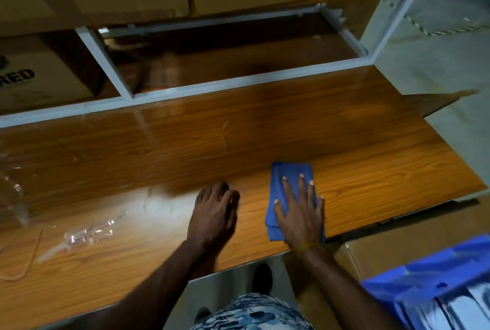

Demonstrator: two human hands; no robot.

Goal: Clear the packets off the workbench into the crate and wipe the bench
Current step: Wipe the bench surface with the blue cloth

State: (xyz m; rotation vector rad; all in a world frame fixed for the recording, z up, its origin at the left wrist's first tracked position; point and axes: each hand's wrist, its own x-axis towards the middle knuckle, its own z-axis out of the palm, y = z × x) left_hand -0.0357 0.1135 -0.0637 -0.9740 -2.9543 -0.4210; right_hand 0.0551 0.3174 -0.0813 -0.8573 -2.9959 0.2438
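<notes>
1. The right hand (301,213) is lying flat on a folded blue cloth (290,178), fingers spread and straight, pressing it onto the wooden counter (371,160) close to the near edge; its grip is wide, not pinching anything.
2. The left hand (214,213) is resting on the counter just beside the cloth, fingers loosely curled and holding nothing.
3. The step in hand is looking like the wiping. To do it well, the palm should be keeping even pressure, sweeping in long overlapping passes along the grain, and refolding the cloth to a clean face when it is soiling.
4. Clear plastic packets (90,234) are lying on the counter's left part, well apart from the cloth, with more clear film (13,192) at the far left edge. These are looking uncleared, so that stretch is probably wanting clearing before the cloth reaches it.
5. A blue crate (434,274) is showing at the lower right, below the counter; something pale and glossy is sitting inside, too blurred to identify.
6. Cardboard boxes (39,78) are filling shelves behind the counter.
</notes>
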